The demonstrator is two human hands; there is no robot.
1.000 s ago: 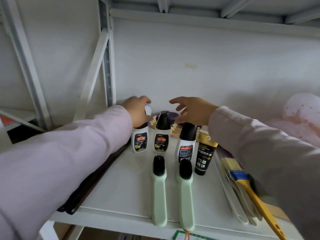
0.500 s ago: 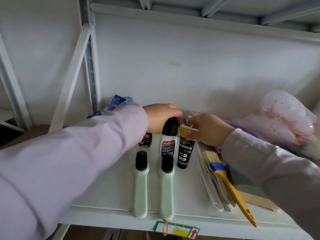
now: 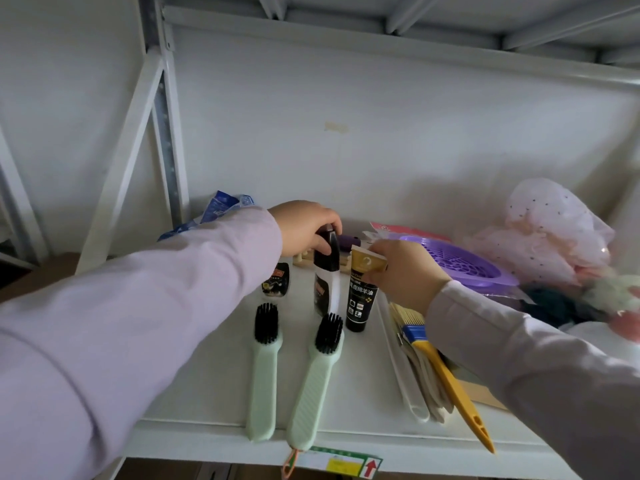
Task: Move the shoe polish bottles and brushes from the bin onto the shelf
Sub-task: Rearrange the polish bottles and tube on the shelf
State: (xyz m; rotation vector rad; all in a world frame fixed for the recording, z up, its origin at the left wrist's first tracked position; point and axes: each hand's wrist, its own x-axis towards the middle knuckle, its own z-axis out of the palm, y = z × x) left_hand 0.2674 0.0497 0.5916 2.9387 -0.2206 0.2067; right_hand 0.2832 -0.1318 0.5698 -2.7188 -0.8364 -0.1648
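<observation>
Most of the work looks done: on the white shelf (image 3: 207, 393) stand a white polish bottle with a black cap (image 3: 325, 289), a black-and-gold polish tube (image 3: 360, 299) upright on its cap just to its right, and a smaller labelled polish bottle (image 3: 276, 281) partly hidden behind the left sleeve. In front of them lie two pale green shoe brushes, the left brush (image 3: 263, 368) and the right brush (image 3: 317, 379), bristles toward the bottles and handles reaching the shelf's front edge. The left hand (image 3: 304, 228) is closed around the black cap of the tall bottle, which blurs as if being shifted; the right hand (image 3: 403, 271) pinches the gold top of the tube. Both items rest on the shelf, so this reads as final straightening of the row rather than carrying. The bin is not in view, so whether anything remains in it cannot be told. A yellow-handled paintbrush (image 3: 446, 372) and a purple basket (image 3: 460, 261) lie to the right, apart from the row.
</observation>
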